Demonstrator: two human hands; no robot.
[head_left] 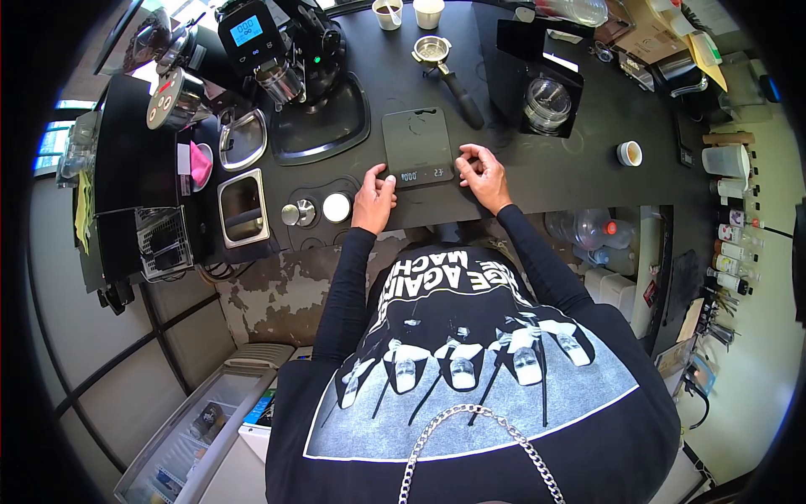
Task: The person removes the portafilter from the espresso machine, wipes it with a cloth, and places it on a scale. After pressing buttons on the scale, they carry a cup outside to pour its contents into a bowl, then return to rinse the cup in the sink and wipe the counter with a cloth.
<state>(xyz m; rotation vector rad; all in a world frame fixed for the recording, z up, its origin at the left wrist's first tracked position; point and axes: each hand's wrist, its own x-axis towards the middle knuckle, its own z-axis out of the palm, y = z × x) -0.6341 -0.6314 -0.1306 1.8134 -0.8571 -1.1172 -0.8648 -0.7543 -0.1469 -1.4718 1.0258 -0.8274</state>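
A flat dark coffee scale [417,144] lies on the black counter in front of me, its display lit along the near edge. My left hand [375,200] is at the scale's near left corner, thumb against the corner and fingers curled along its side. Close by the right edge is my right hand [484,179], with loosely bent fingers apart and nothing visible in them. Beyond the scale lies a portafilter [431,52] with a metal basket, its black handle pointing toward the right hand.
Left of the scale stand a tamper [299,212] and a white-topped round piece [337,207] on a mat. A grinder [248,32] with a lit screen stands behind. Two paper cups [429,13] are at the back; a small cup [629,153] sits right.
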